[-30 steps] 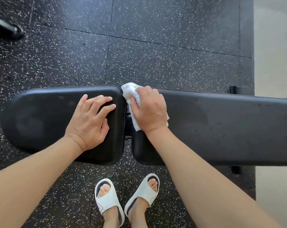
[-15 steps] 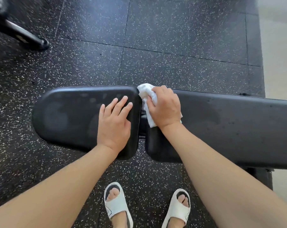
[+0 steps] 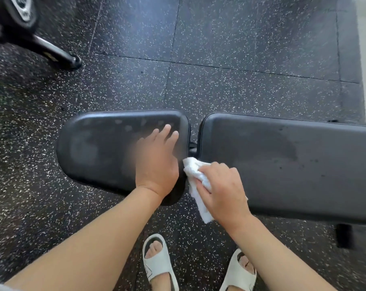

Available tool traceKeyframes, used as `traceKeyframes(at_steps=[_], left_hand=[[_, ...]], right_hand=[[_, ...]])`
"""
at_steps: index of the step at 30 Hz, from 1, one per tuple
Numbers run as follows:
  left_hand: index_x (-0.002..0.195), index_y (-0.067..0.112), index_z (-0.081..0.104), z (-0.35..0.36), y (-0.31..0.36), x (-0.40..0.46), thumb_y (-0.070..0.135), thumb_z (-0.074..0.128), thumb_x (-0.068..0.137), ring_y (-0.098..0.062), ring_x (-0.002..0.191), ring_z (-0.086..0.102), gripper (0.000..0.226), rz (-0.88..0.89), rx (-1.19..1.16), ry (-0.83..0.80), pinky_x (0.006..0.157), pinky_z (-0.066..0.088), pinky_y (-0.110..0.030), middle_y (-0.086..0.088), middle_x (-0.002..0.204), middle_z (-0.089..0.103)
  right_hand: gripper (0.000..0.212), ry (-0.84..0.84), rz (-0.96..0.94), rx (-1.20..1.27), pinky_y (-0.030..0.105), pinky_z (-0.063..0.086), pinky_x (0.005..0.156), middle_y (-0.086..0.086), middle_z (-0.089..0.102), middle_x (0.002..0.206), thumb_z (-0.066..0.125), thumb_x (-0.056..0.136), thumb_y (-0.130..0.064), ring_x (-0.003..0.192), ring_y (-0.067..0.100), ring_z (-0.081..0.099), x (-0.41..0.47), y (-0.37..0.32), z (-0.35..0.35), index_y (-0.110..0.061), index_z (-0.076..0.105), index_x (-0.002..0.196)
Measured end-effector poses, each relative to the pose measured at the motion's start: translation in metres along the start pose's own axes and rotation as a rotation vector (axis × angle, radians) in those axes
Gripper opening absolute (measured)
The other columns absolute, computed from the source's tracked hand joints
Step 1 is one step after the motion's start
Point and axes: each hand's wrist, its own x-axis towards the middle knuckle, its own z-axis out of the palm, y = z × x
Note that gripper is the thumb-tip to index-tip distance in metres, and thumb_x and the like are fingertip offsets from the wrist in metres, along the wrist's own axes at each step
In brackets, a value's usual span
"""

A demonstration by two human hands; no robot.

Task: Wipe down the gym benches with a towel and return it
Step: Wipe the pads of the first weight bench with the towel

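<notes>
A black padded gym bench lies crosswise in front of me, in two pads: a short seat pad (image 3: 102,148) on the left and a long back pad (image 3: 287,164) on the right, with a narrow gap between them. My left hand (image 3: 157,164) rests flat on the seat pad's right end, fingers spread. My right hand (image 3: 222,190) presses a crumpled white towel (image 3: 193,173) against the near left corner of the back pad, beside the gap. Part of the towel hangs below the pad's edge.
The floor is black speckled rubber tiling (image 3: 220,49). A black machine foot and frame (image 3: 52,51) stand at the far left. A bench leg (image 3: 344,236) shows under the right pad. My feet in white slides (image 3: 159,263) stand just in front of the bench.
My right hand has drawn the towel from the far edge of the gap toward me, to the near corner of the back pad. My left hand stayed on the seat pad.
</notes>
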Motion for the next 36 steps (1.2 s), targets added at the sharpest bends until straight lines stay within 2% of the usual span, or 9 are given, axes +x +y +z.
traceKeyframes(at_steps=[4,7,10,14,19,23,27,32,36], left_hand=[[0.141,0.023,0.061,-0.017,-0.041,0.022,0.024,0.054,0.090,-0.035,0.130,0.051,0.051,0.083,0.033,0.023,0.110,0.040,-0.054,-0.006,0.151,0.051],[0.146,0.012,0.053,-0.020,-0.060,0.028,0.023,0.051,0.094,-0.037,0.137,0.047,0.052,-0.230,-0.019,0.077,0.119,0.033,-0.057,-0.010,0.155,0.047],[0.151,0.008,0.049,-0.005,-0.056,0.019,0.021,0.048,0.098,-0.034,0.143,0.043,0.054,-0.312,-0.033,0.104,0.126,0.023,-0.057,-0.012,0.162,0.040],[0.149,0.010,0.050,0.003,-0.063,0.019,0.026,0.047,0.093,-0.034,0.140,0.045,0.058,-0.300,-0.035,0.118,0.124,0.026,-0.058,-0.010,0.161,0.041],[0.149,0.009,0.050,0.005,-0.063,0.021,0.026,0.049,0.092,-0.035,0.142,0.045,0.060,-0.287,-0.033,0.099,0.124,0.026,-0.060,-0.012,0.162,0.040],[0.150,0.009,0.047,0.007,-0.066,0.021,0.026,0.049,0.091,-0.035,0.144,0.043,0.062,-0.287,-0.033,0.101,0.125,0.023,-0.059,-0.012,0.164,0.038],[0.153,0.010,0.043,0.010,-0.066,0.021,0.027,0.047,0.090,-0.034,0.149,0.040,0.065,-0.283,-0.047,0.080,0.128,0.019,-0.058,-0.011,0.166,0.035],[0.152,0.009,0.043,0.011,-0.067,0.020,0.025,0.048,0.087,-0.035,0.148,0.040,0.068,-0.300,-0.013,0.061,0.128,0.019,-0.059,-0.011,0.167,0.033],[0.151,0.009,0.044,0.008,-0.063,0.023,0.025,0.047,0.089,-0.036,0.147,0.040,0.064,-0.294,0.004,0.061,0.126,0.021,-0.061,-0.013,0.165,0.036]], right_hand=[[0.016,0.117,0.199,0.197,0.038,0.043,0.076,0.001,0.065,0.093,0.076,0.090,-0.014,0.084,0.024,0.058,0.058,0.020,-0.022,-0.010,0.066,0.103],[0.016,0.114,0.237,0.288,0.025,0.033,0.074,-0.006,0.061,0.096,0.070,0.096,-0.024,0.089,0.016,0.054,0.111,0.011,-0.020,-0.014,0.064,0.106],[0.019,0.057,0.256,0.355,0.032,0.040,0.079,-0.002,0.062,0.103,0.066,0.099,-0.030,0.095,0.021,0.056,0.158,-0.006,-0.002,-0.015,0.063,0.110],[0.025,-0.115,0.215,0.238,0.042,0.040,0.090,0.006,0.059,0.110,0.062,0.100,-0.033,0.100,0.030,0.051,0.183,-0.034,0.038,-0.013,0.067,0.115],[0.029,-0.111,0.212,0.154,0.042,0.042,0.087,-0.001,0.061,0.112,0.058,0.101,-0.045,0.100,0.024,0.048,0.184,-0.045,0.054,-0.020,0.067,0.113],[0.037,-0.243,0.172,0.055,0.043,0.042,0.086,-0.002,0.062,0.104,0.051,0.102,-0.053,0.100,0.024,0.051,0.205,-0.047,0.058,-0.019,0.067,0.104],[0.041,-0.463,-0.009,0.028,0.044,0.046,0.082,-0.003,0.059,0.094,0.045,0.102,-0.058,0.094,0.023,0.052,0.238,-0.062,0.071,-0.020,0.060,0.094],[0.037,-0.759,-0.105,0.223,0.040,0.046,0.077,-0.005,0.061,0.097,0.051,0.100,-0.056,0.094,0.022,0.057,0.281,-0.086,0.092,-0.021,0.060,0.103],[0.028,-0.843,-0.086,0.402,0.036,0.042,0.075,-0.012,0.059,0.095,0.062,0.097,-0.051,0.088,0.013,0.054,0.285,-0.039,0.069,-0.026,0.063,0.107]])
